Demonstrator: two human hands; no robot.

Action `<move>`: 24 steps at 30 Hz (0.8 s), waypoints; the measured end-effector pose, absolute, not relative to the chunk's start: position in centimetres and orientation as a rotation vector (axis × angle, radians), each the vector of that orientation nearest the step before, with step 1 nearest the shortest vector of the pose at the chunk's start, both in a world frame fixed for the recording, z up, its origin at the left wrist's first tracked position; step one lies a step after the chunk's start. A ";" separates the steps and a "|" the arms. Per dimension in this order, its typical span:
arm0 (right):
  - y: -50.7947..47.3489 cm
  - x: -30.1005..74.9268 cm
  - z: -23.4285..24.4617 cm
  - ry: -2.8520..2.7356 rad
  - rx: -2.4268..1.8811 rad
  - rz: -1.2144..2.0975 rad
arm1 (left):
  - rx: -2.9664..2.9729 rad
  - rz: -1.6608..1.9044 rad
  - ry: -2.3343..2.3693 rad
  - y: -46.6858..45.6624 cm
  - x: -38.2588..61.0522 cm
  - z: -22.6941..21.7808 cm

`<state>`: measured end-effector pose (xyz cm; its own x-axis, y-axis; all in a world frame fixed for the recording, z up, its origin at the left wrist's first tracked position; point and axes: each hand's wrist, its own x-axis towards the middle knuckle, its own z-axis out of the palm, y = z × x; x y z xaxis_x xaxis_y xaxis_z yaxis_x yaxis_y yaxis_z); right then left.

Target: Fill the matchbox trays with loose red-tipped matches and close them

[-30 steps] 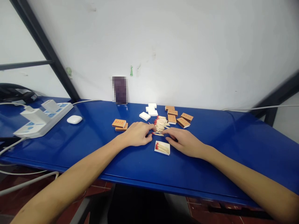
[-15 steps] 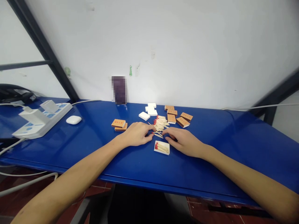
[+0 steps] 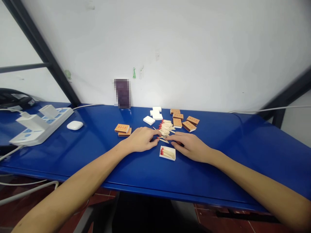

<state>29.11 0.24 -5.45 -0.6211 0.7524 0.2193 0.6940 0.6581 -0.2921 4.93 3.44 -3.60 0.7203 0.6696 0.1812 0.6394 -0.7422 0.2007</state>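
Observation:
My left hand (image 3: 142,139) lies on the blue table (image 3: 97,152), fingers curled, its fingertips touching loose red-tipped matches at the near edge of the match pile (image 3: 166,127). My right hand (image 3: 190,146) rests palm down opposite it, fingers pinching toward the same matches. Just in front of both hands sits a white matchbox tray (image 3: 167,152) holding several matches. Whether either hand actually grips a match is too small to make out.
Orange matchbox sleeves lie at the left (image 3: 123,129) and behind the pile (image 3: 184,120). White inner trays (image 3: 153,116) sit at the back. A white power strip (image 3: 39,124), a white earbud case (image 3: 74,125) and a blurred dark object (image 3: 122,93) stand farther left.
Both hands stay at the near edge of the match pile; only the camera has tilted slightly, shifting the scene a little left and up.

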 end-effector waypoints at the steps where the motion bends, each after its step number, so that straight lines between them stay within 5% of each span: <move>1: 0.2 29.1 -5.4 -2.557 -1.149 0.254 | 2.798 0.369 1.062 3.4 4.9 -3.6; 24: 0.2 29.1 -5.2 -2.562 -1.097 0.275 | 2.817 0.327 1.000 3.5 4.8 -3.4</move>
<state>29.12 0.18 -5.23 -0.6444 0.7288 0.2316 0.6631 0.6834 -0.3053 4.79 3.48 -3.41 0.7564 0.6347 0.1579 0.6055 -0.7708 0.1980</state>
